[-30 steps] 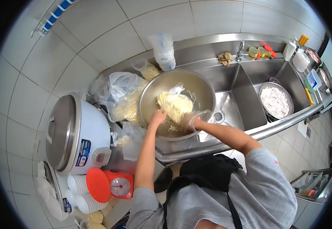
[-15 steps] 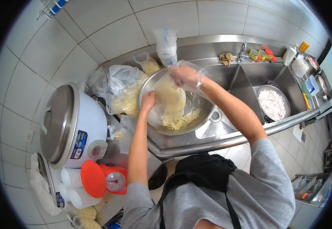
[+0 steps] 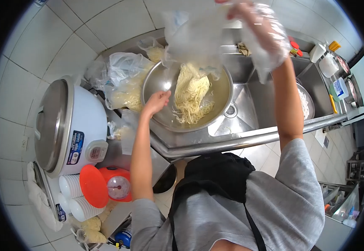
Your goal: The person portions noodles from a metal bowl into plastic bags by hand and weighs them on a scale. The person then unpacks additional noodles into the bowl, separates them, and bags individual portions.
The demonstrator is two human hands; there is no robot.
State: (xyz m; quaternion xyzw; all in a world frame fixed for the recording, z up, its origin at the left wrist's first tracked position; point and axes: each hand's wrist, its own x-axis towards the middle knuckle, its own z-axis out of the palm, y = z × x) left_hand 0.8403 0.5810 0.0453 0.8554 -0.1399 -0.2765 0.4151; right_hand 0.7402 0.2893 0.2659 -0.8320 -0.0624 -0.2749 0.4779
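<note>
A steel bowl (image 3: 154,79) holds a heap of pale yellow noodles (image 3: 192,94). Over the bowl's left part is my left hand (image 3: 159,100), its fingers closed together beside the noodles; whether anything is between them is too small to tell. My right hand (image 3: 259,31), in a clear plastic glove, is raised above the sink at the top. It grips a clear plastic bag (image 3: 203,37), blurred by motion, which stretches over the bowl's far edge.
Bagged noodles (image 3: 127,98) lie left of the bowl. A large rice cooker (image 3: 85,121), a red scale (image 3: 119,187) and stacked white bowls (image 3: 83,208) stand at left. Right are a double sink (image 3: 249,100), a pan of white pieces (image 3: 309,102) and a pump bottle (image 3: 317,53).
My right hand has risen up and right, pulling the bag off the noodles, which now lie bare in the bowl. My left hand has shifted slightly up and left in view.
</note>
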